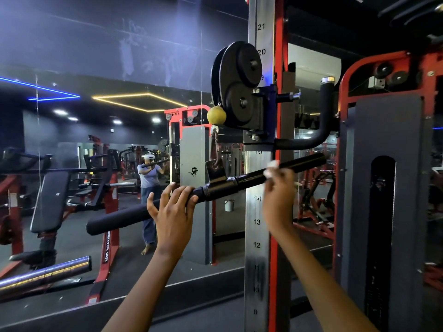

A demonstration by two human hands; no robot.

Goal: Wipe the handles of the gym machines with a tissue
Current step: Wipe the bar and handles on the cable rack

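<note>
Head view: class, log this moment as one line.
left hand steadies bar | right hand grips tissue on bar | wiping underway

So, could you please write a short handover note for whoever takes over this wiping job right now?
Left hand: wrapped over the black bar just left of its centre hanger, steadying it.
Right hand: holding the white tissue around the bar's right grip.
The bar hangs tilted, right end higher, from a clip under the pulley.
Done: cannot tell how much is wiped.
Left: finish the right grip, then the left grip, then the curved handle above.
</note>
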